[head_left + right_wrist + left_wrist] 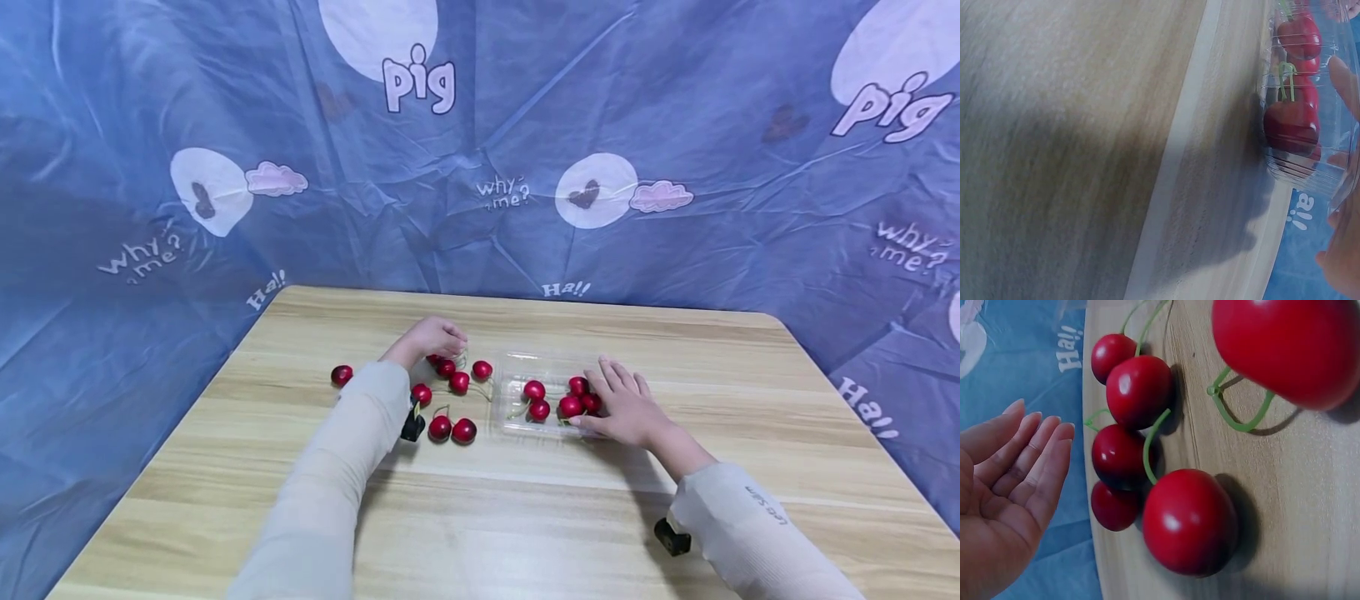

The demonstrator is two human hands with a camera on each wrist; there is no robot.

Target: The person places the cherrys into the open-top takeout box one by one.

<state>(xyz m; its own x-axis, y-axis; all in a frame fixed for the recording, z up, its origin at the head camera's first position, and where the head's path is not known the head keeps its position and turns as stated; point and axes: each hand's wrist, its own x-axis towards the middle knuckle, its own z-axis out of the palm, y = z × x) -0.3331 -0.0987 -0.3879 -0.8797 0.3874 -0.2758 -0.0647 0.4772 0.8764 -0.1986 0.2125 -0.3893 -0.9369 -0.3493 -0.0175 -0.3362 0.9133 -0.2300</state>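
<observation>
My left hand (435, 337) is above the far end of a loose group of red cherries (460, 382) with green stems. In the left wrist view its fingers (1035, 453) bend gently and nothing shows between them and the thumb. My right hand (626, 410) lies over the right end of a clear plastic box (517, 358), fingers spread and thumb along the near side. Several cherries (534, 390) sit inside this box, some close beside the right fingertips. The right wrist view shows the box (1300, 172) from its side, with cherries (1291, 125) behind the ribbed wall.
Two joined cherries (452, 430) lie on the wooden table (480, 517) nearer to me. A lone cherry (342, 375) is off to the left, partly beside the left sleeve (360, 425). A blue printed cloth (480, 233) hangs behind the table's far edge.
</observation>
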